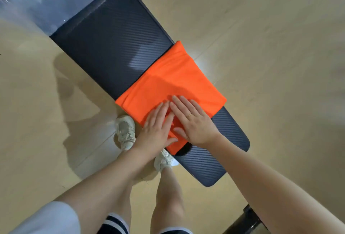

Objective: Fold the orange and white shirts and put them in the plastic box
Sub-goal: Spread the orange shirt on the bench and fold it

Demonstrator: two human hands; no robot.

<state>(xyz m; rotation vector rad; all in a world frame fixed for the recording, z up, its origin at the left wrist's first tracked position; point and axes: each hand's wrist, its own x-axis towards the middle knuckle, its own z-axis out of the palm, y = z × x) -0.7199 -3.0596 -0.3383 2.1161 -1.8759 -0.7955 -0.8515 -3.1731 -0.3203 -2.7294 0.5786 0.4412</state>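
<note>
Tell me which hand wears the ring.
The right hand: a thin gold band sits on one finger. The left hand, pressing the folded orange shirt beside it, is bare.

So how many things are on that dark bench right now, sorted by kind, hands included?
Orange shirt: 1, folded, lying across the bench
Clear plastic box: 1, at the far end
Hands: 2, left hand and right hand, both flat on the shirt
White shirt: 0 in view
Total: 4
</note>
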